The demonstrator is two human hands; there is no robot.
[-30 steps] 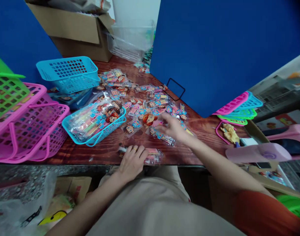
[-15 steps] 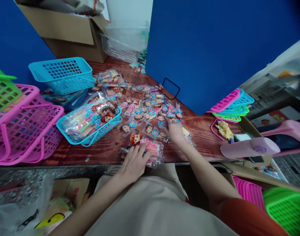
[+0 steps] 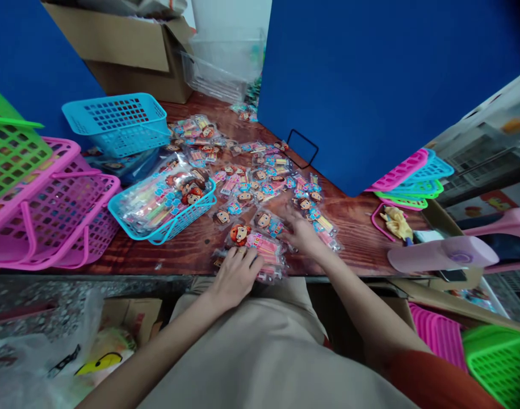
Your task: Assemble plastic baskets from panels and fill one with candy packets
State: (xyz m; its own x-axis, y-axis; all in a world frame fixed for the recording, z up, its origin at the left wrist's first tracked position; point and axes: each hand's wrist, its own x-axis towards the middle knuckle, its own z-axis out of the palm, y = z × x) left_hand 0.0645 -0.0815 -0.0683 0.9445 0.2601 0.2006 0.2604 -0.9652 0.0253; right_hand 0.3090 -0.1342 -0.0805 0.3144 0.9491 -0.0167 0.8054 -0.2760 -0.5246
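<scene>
Head camera: our left hand (image 3: pixel 237 272) lies open and flat on a glossy stack of cellophane packets (image 3: pixel 266 253) at the near edge of the wood-grain table (image 3: pixel 362 227). Our right hand (image 3: pixel 302 233), fingers spread, touches the scattered crinkly packets (image 3: pixel 323 227).

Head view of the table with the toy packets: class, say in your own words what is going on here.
A person sits at a wooden table with both bare hands on the work. The left hand rests on a small stack of toy packets at the near edge. The right hand reaches onto the loose packets spread across the middle; its fingers are too blurred to judge a grip. To the left, a blue basket already holds packets, beside pink baskets.
</scene>
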